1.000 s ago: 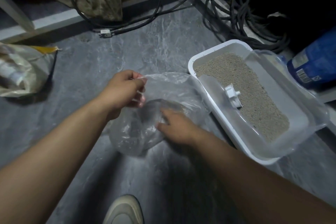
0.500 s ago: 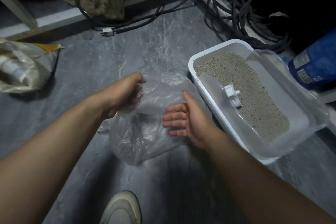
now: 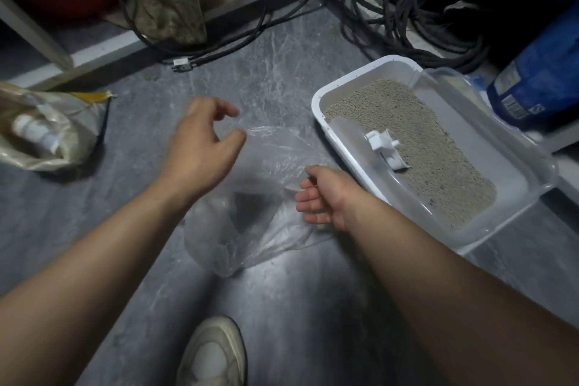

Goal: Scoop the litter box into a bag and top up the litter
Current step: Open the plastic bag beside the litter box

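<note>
A clear plastic bag (image 3: 250, 229) lies crumpled on the grey floor between my hands. My right hand (image 3: 319, 194) grips the bag's right edge with curled fingers. Just above the bag's upper left edge hovers my left hand (image 3: 203, 141), blurred, with its fingers loosely curled and thumb and forefinger apart. The white litter box (image 3: 316, 100) stands to the right, filled with beige litter (image 3: 438, 166). A translucent plastic piece with a white handle (image 3: 383, 144) lies in it. A blue litter bag (image 3: 532, 81) stands behind the box.
Black cables (image 3: 407, 19) coil at the back right, with a plug (image 3: 181, 64) on the floor. A beige sack holding a white bottle (image 3: 47, 131) lies at the left. A dirty cloth (image 3: 169, 0) hangs at the back. My shoe (image 3: 216, 351) is at the bottom.
My right hand went from flat on the bag to gripping its right edge. My left hand lifted up and off the bag's left edge. The bag's mouth has spread wider.
</note>
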`<state>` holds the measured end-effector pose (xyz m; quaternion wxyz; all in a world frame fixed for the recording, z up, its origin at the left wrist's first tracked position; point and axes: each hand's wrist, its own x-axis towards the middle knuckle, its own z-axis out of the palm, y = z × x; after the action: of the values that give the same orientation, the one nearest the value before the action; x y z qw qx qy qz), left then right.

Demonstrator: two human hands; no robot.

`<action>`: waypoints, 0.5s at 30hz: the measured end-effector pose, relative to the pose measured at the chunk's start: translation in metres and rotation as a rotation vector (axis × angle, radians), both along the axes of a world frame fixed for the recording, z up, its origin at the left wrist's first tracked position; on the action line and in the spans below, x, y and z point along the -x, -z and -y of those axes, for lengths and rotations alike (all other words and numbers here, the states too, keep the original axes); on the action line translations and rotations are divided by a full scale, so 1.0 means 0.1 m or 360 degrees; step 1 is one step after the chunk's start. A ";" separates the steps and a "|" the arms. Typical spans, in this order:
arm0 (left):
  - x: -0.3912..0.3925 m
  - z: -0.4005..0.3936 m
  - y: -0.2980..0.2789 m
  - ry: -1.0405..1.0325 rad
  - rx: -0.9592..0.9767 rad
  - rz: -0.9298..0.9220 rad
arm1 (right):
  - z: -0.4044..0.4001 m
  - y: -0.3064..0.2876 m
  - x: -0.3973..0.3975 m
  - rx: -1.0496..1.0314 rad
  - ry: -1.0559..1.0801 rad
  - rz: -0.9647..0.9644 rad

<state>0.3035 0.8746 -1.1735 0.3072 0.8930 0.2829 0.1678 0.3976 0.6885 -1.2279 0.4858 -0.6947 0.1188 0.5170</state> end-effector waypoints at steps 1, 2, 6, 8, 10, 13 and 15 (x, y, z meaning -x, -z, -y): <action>0.00 0.08 -0.05 0.0143 -0.0076 -0.0026 | 0.04 -0.01 0.00 -0.0010 -0.0004 0.0051; 0.00 0.14 -0.09 0.0256 -0.0133 -0.0072 | 0.09 -0.04 0.01 -0.0027 -0.0011 0.0092; 0.10 0.34 -0.30 0.0519 -0.0363 -0.0374 | 0.34 -0.20 0.07 -0.0071 -0.0198 0.0327; 0.20 0.40 -0.47 0.0662 -0.0495 -0.0494 | 0.45 -0.26 0.10 -0.0013 -0.0376 0.0577; 0.34 0.47 -0.59 0.0746 -0.0560 -0.0624 | 0.54 -0.31 0.14 0.0145 -0.0521 0.0839; 0.46 0.55 -0.53 0.0898 -0.0677 -0.0743 | 0.58 -0.37 0.16 0.0156 -0.0565 0.0988; 0.42 0.58 -0.35 0.0976 -0.0829 -0.0787 | 0.54 -0.33 0.12 0.0099 -0.0641 0.1048</action>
<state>0.2617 0.8170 -1.1386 0.0317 0.9959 0.0191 -0.0829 0.3851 0.6349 -1.1948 0.3655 -0.8473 -0.1667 0.3475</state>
